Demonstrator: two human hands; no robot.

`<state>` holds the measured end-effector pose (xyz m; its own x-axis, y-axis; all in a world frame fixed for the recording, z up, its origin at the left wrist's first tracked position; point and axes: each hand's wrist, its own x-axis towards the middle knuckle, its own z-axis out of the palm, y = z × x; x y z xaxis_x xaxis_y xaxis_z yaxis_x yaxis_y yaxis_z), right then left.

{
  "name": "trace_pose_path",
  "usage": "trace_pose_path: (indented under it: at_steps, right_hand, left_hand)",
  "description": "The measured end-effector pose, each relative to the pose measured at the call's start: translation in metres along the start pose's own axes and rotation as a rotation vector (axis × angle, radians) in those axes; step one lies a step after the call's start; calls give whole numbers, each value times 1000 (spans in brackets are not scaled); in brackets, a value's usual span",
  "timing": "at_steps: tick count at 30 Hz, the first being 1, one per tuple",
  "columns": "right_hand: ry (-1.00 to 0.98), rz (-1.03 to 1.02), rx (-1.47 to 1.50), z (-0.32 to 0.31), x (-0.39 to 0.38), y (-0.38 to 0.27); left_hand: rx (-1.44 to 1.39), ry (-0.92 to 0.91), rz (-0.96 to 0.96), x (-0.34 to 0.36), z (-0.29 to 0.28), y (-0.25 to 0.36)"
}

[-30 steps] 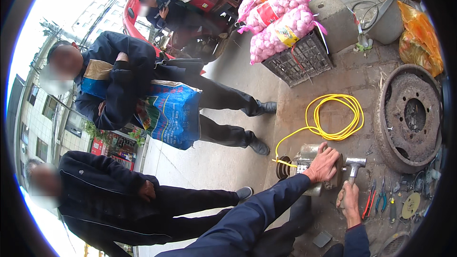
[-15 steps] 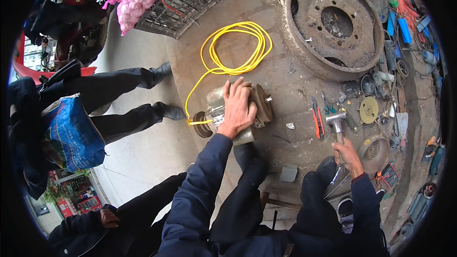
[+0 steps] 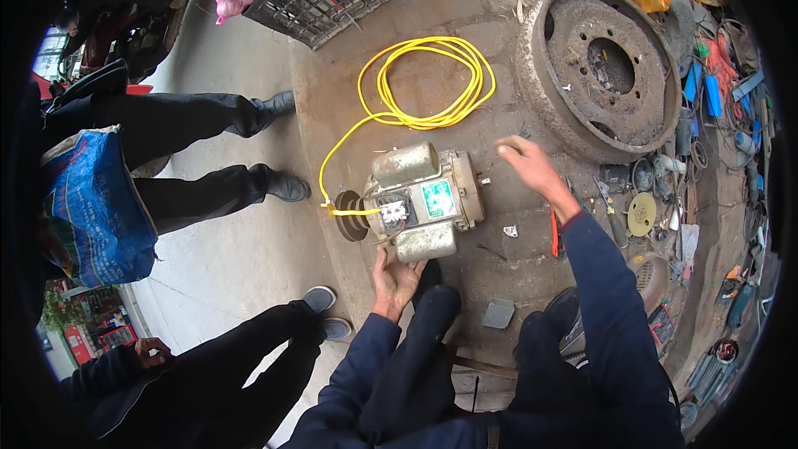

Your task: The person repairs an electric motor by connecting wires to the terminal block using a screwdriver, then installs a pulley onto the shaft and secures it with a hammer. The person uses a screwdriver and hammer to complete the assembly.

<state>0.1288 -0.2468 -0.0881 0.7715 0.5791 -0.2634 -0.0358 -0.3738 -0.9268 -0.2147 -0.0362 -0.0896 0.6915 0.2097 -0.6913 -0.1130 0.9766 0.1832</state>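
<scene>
An electric motor lies on the ground in front of me, with two rounded metal covers, a green label and a grooved pulley at its left end. A yellow cable runs from its terminal box into a loose coil beyond it. My left hand, palm up, grips the motor from the near side, its fingertips partly hidden beneath the near cover. To the right of the motor my right hand is held in the air with its fingers stretched out and nothing visible in them. I cannot see the hammer.
A rusty wheel rim lies at the far right. Red-handled pliers, a yellow disc and scattered tools lie nearer. A black crate stands at the back. Two people stand at the left, one with a blue bag.
The hammer has left my right hand, which has moved up and left toward the motor. My left hand has gone from the motor's top to its near side. The view has shifted slightly.
</scene>
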Motion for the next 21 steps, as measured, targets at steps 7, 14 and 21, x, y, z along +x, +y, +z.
trace_pose_path:
  at_steps: [7,14,21]
  right_hand:
    - [-377,7,-142,77,74,-30]
    - [-65,187,93,37,-3,-1]
    - [106,382,-110,-28,-99,38]
  left_hand:
    - [58,52,156,35,-10,4]
    - [472,93,104,103,49,70]
    - [636,-39,47,143,89,80]
